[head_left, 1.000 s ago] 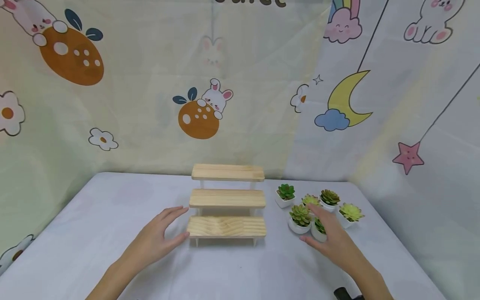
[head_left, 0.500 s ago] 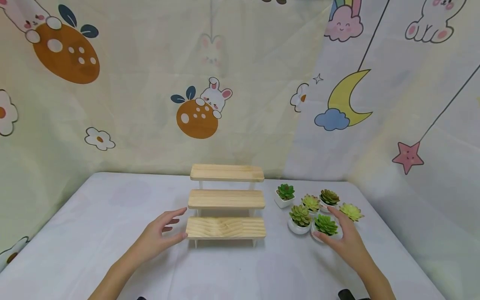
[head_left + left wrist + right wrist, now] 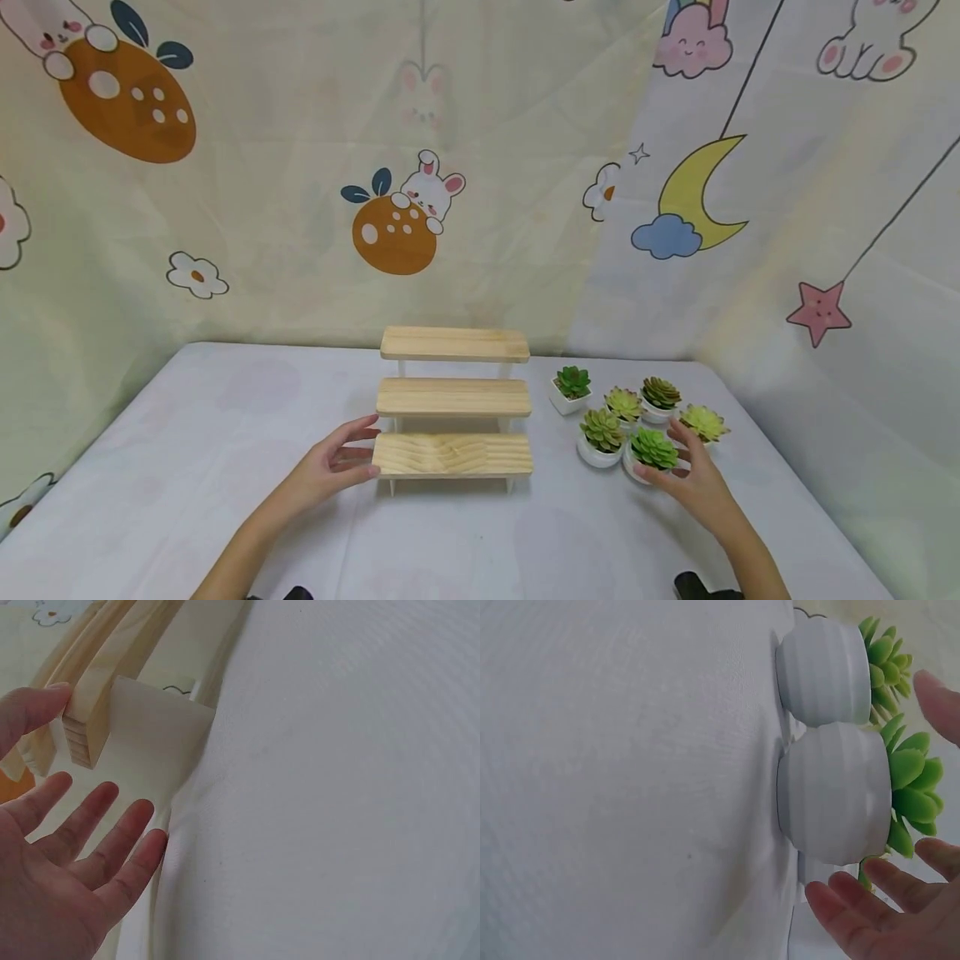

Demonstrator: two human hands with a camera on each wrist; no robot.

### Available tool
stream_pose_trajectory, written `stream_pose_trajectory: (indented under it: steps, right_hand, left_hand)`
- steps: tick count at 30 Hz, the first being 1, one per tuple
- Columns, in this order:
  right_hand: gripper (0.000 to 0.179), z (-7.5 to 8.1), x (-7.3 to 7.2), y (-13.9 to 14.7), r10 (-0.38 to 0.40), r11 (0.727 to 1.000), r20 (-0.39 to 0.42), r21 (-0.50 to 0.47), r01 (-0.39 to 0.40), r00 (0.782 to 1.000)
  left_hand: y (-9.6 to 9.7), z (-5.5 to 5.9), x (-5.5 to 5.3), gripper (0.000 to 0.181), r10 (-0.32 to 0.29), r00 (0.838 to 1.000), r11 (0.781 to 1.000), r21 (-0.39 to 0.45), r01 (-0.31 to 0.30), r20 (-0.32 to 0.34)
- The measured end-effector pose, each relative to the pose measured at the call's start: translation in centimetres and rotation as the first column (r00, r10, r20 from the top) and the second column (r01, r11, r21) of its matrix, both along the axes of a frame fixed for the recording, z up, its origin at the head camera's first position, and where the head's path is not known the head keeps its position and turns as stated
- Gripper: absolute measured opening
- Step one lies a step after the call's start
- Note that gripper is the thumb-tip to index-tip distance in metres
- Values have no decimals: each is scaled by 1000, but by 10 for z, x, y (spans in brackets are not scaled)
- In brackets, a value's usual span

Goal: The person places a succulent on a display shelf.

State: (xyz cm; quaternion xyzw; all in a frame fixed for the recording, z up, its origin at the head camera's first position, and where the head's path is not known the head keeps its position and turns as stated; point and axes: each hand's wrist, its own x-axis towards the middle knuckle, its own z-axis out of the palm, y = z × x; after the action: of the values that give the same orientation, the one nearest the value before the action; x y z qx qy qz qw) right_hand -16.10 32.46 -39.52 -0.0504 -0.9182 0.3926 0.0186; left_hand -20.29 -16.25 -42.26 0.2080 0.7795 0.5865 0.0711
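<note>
A three-tier wooden shelf stand stands at the middle of the table. My left hand is at its left end, fingers spread. In the left wrist view the thumb appears to touch the end of a board, while the other fingers extend below it. My right hand is beside the bright green potted succulent, thumb and fingers spread around it. In the right wrist view, its white ribbed pot stands on the cloth, and the fingers do not close on it.
Other potted succulents stand close around: a yellowish-green one to the left, a small one behind, a dark one, a pale one and a square-potted one. A patterned cloth backdrop rises behind the table.
My right hand has moved right, from over the left part of the succulent group to the front right one, uncovering it. The left hand stays by the stand, its fingers slightly closer to it.
</note>
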Motion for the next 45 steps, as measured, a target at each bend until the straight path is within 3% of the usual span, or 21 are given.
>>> stream_pose_trajectory:
  steps: [7, 19, 31, 38, 45]
  right_hand:
    - [102, -4, -4, 4, -15, 999, 75, -31, 17, 997]
    - [94, -9, -7, 8, -66, 996, 202, -37, 75, 977]
    - [93, -16, -9, 12, -100, 995, 230, -7, 104, 968]
    - [95, -16, -11, 12, -110, 994, 237, 41, 103, 965]
    - [94, -15, -13, 12, -114, 992, 228, 72, 100, 967]
  left_hand:
    - [0, -3, -1, 69, -23, 999, 999, 49, 21, 45]
    - [2, -8, -2, 63, -78, 997, 989, 128, 77, 2]
    - [5, -10, 0, 62, -107, 994, 978, 179, 104, 8]
    - [4, -11, 0, 63, -82, 994, 984, 162, 70, 70]
    - [2, -11, -1, 64, -68, 995, 986, 158, 55, 79]
